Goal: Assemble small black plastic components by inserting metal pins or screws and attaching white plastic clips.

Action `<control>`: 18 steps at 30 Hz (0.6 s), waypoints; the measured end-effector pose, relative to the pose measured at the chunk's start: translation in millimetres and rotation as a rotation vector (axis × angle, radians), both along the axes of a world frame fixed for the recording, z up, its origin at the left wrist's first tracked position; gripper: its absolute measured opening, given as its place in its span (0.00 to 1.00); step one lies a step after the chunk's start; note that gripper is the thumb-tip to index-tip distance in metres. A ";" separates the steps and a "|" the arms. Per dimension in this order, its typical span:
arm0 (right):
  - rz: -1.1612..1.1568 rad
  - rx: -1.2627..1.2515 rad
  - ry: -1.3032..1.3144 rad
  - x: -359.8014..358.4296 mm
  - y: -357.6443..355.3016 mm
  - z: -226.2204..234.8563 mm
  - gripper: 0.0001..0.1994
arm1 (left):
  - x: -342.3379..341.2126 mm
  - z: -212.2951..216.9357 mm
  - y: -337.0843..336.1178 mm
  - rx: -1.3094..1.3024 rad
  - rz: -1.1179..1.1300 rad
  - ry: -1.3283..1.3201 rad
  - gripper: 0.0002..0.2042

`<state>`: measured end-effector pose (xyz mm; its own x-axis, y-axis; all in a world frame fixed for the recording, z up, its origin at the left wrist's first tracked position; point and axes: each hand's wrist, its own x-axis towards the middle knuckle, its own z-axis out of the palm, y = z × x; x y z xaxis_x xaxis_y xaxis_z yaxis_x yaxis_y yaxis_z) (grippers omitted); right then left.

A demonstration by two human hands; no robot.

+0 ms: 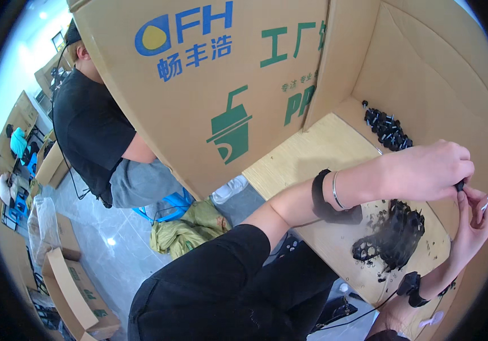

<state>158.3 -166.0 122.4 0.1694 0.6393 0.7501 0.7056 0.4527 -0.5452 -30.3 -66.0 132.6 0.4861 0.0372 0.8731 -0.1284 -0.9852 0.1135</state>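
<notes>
My left hand [432,169], its wrist wearing a bracelet and a black band, reaches across the table to the right. There it meets my right hand [474,215], which has a ring on one finger. Fingertips of both hands pinch a small black part [460,186] between them, mostly covered by the fingers. Below the hands, a heap of thin black pieces with holes [403,233] lies on the light wooden table [289,165], with tiny black bits and rings scattered round it. Farther back sits a pile of black knobs with metal screw shafts [388,129].
Cardboard walls [198,102] stand at the left, back and right of the table. Beyond the left one, a person in a black shirt [88,122] sits on a blue stool [167,207]. Greenish sacks [190,230] and an open carton [73,290] lie on the tiled floor. A cable [363,312] runs from my right wrist.
</notes>
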 end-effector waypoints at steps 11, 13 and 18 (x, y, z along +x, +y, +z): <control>0.273 -0.349 0.287 9.8 3.0 16.5 0.14 | -0.8 1.0 -5.6 0.163 -0.017 0.063 0.14; 0.431 -0.384 0.422 16.7 2.0 19.0 0.18 | 4.7 3.8 -4.1 0.101 -0.133 0.016 0.14; 0.900 -0.462 0.748 30.4 -10.0 18.6 0.19 | 16.2 9.9 -22.1 0.122 -0.190 -0.124 0.12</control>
<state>188.7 -176.0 141.0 -0.1756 0.9258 0.3347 -0.3027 0.2728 -0.9132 -14.2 -88.1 142.5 0.3634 -0.1533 0.9190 -0.3177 -0.9476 -0.0324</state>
